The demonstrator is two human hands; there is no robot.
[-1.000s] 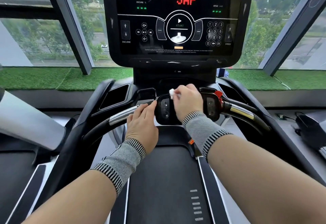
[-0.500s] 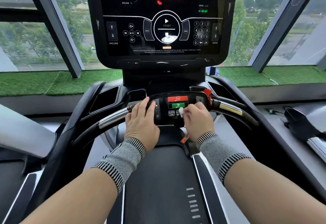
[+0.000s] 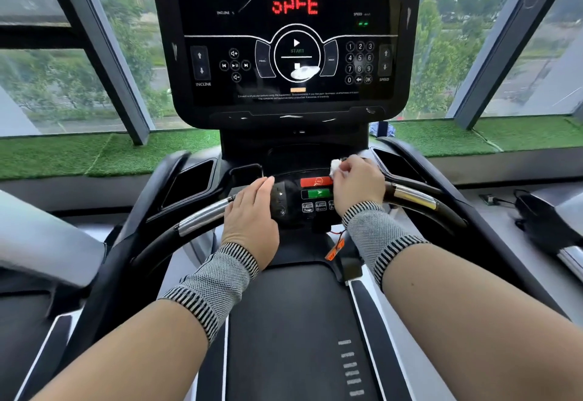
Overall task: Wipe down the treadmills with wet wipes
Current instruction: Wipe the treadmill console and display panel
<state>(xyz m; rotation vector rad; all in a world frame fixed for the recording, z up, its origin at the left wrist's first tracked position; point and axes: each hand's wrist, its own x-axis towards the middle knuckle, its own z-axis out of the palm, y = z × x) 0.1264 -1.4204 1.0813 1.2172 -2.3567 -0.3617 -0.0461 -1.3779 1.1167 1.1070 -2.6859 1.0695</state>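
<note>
Plainly, the treadmill (image 3: 296, 321) fills the view, its tall console (image 3: 284, 37) at twelve o'clock and its dark belt (image 3: 284, 337) running down to six. Between them sits the curved handlebar (image 3: 202, 222), sweeping from eight o'clock round to four, with a small control pad (image 3: 312, 198) at its middle carrying a red button (image 3: 315, 181) above a green one (image 3: 318, 193).

The step in hand looks to be wiping that pad. The right hand (image 3: 358, 186) pinches a bunched wet wipe (image 3: 335, 167) at the pad's upper right corner, about one o'clock from the red button. The left hand (image 3: 250, 211) lies flat with straight fingers on the pad's left end and the bar, steadying, holding nothing.

To do it well, I would spread the wipe flatter, since a small wad covers little, and draw it in overlapping passes from one o'clock towards seven, pressing lightly over the buttons so none is triggered. The left hand covers the pad's left end, so it should shift out along the bar to let the wipe reach there.

Room is tight at twelve, where the console post rises close behind the pad. The recessed trays (image 3: 189, 184) at ten and two have raised lips that could snag the wipe. An orange tag (image 3: 335, 250) hangs just below the pad at five o'clock, worth avoiding. The freest room lies along the bar either way.
</note>
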